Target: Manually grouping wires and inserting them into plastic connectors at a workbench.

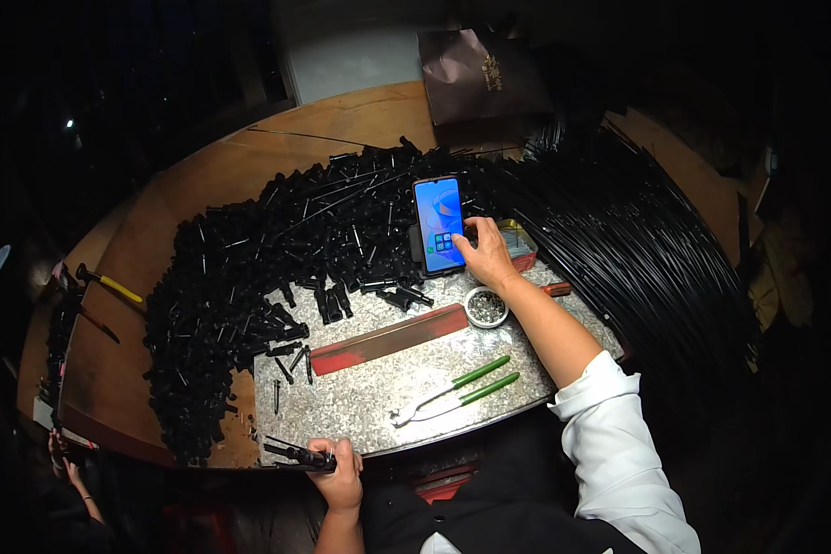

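My left hand (339,469) is closed around a few slim black parts (291,452) at the near edge of the grey speckled board (360,406). My right hand (487,254) reaches across the board to a phone (437,208) with a lit blue screen, propped upright. A digit of that hand touches the lower part of the screen, over a small group of icons; the hand holds nothing. Just below my right wrist, a round white dish (486,307) contains small metal pieces. Green-handled pliers (457,392) lie on the board, nearer to me.
Black tubular parts (240,268) form a big heap at left and behind. Long black rods (628,240) lie bundled at right. A red-ended flat bar (388,340), a tin (517,242), a yellow-handled hammer (111,283) and a dark paper bag (480,78) surround the work area. Another person's hand (69,471) shows at far left.
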`<action>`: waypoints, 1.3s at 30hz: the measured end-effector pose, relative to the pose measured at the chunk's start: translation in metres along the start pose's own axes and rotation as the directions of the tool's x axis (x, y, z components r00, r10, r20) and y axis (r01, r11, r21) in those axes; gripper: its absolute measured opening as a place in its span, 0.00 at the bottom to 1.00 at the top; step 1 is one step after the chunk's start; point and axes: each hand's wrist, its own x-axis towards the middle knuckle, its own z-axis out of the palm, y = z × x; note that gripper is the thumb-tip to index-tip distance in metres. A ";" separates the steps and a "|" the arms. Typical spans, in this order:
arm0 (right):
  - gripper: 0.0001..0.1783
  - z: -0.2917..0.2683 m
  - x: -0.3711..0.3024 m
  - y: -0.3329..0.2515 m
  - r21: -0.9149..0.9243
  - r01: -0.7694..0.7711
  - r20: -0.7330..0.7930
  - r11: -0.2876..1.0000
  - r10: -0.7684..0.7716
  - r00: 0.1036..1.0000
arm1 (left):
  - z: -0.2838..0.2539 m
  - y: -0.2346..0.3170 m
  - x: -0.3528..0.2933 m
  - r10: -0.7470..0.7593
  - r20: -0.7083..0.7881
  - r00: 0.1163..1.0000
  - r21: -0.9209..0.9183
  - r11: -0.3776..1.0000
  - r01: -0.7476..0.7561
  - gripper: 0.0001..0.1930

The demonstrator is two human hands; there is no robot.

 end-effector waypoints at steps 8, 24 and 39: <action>0.41 0.003 -0.001 -0.011 -0.158 0.042 0.077 0.987 -0.030 0.997 | -0.001 0.003 0.000 0.001 -0.004 1.000 0.002 1.000 -0.001 0.12; 0.46 0.004 -0.001 -0.023 -0.213 -0.035 0.085 0.976 0.055 0.995 | 0.000 0.004 0.000 -0.002 0.012 1.000 -0.004 1.000 0.002 0.12; 0.41 -0.052 -0.050 -0.035 -0.015 0.107 0.130 0.994 -0.104 0.986 | 0.002 0.008 -0.006 0.001 0.010 1.000 0.077 0.997 -0.002 0.11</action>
